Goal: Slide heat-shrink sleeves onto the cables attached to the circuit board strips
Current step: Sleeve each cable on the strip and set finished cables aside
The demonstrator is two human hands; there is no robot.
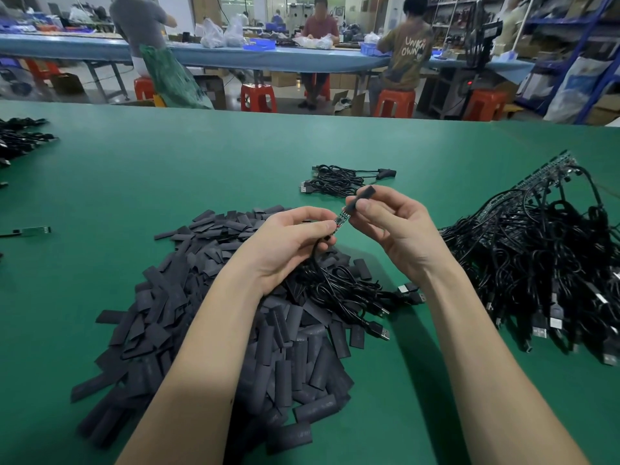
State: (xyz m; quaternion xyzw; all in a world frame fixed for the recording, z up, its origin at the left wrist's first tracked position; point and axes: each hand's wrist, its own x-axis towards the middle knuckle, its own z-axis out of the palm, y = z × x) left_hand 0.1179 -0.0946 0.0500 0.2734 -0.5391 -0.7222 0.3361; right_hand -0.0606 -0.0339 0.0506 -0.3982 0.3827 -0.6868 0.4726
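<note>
Both hands pinch: left hand [295, 239] the circuit board [341, 219], right hand [392, 226] a sleeve [360, 197]

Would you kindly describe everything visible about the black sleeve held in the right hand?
The heat-shrink sleeve is a short, matte black, flattened tube, apparently thin plastic. The right hand pinches it near its lower end between thumb and forefinger, tilted up to the right above the green table. Its lower end meets the tip of the small green circuit board held by the left hand.

An assembly workshop: long green bench [167, 156], seated workers [404, 52] on red stools [394, 102], blue storage shelves [570, 45].
</note>
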